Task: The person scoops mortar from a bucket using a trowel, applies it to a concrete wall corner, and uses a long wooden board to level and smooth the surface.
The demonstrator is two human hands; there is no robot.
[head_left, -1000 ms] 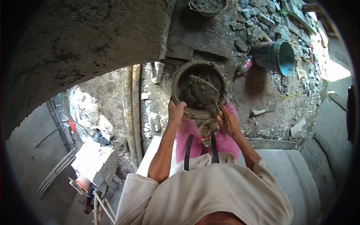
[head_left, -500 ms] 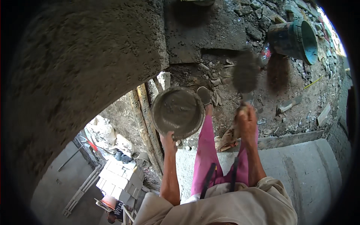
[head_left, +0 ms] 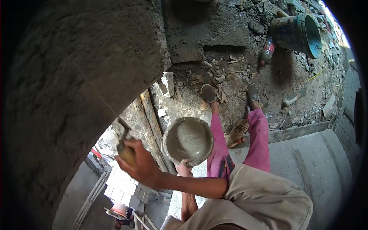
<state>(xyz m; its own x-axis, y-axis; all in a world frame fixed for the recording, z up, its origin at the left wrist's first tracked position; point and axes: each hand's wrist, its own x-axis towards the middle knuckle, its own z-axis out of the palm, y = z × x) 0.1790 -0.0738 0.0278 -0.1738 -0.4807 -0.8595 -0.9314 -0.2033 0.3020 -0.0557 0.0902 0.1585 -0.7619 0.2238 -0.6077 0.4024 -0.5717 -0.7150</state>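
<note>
My left hand (head_left: 184,167) grips the near rim of a round bowl of wet grey mortar (head_left: 190,140), holding it in front of my legs. A smooth hollow shows in the mortar. My right arm crosses over my left forearm. The right hand (head_left: 140,163) is closed around the yellowish handle of a trowel (head_left: 123,128), left of the bowl. The trowel points up and left to the rough mortar-coated surface (head_left: 96,50). Its blade shows only as a thin line there; whether it presses on the surface cannot be told.
A bucket (head_left: 295,34) lies tipped at the upper right, with a plastic bottle (head_left: 267,51) beside it. Rubble and wood scraps cover the ground around my feet. Wooden poles (head_left: 151,119) stand left of the bowl. Lower left are stacked white blocks (head_left: 124,186) and a partly visible person (head_left: 122,220).
My right hand and the trowel have swung from the right side across to the left surface. The bowl has come nearer to my body and slightly right, still in my left hand.
</note>
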